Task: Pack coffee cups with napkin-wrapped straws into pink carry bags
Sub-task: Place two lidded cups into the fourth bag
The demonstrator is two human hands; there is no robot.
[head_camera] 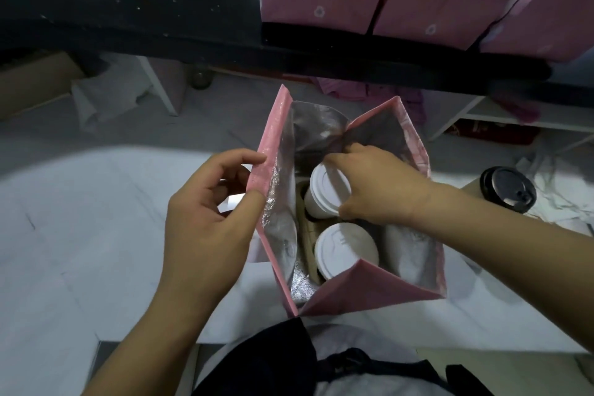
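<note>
the left hand (205, 212) pinches a wall of the pink bag (353, 292) to hold its mouth wide. the right hand (376, 186) grips the far cup (324, 190) by its lid, probably seating it beside the near cup (345, 249).

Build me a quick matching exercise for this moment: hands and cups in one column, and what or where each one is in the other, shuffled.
Column one
1. left hand
2. right hand
3. near white-lidded cup
4. black-lidded cup

Column two
A. stands outside the pink bag, to its right
B. pinches the pink bag's left wall
C. sits in the bag, untouched
D. reaches into the bag and holds the far white-lidded cup

Pairs: 1-B, 2-D, 3-C, 4-A
</note>
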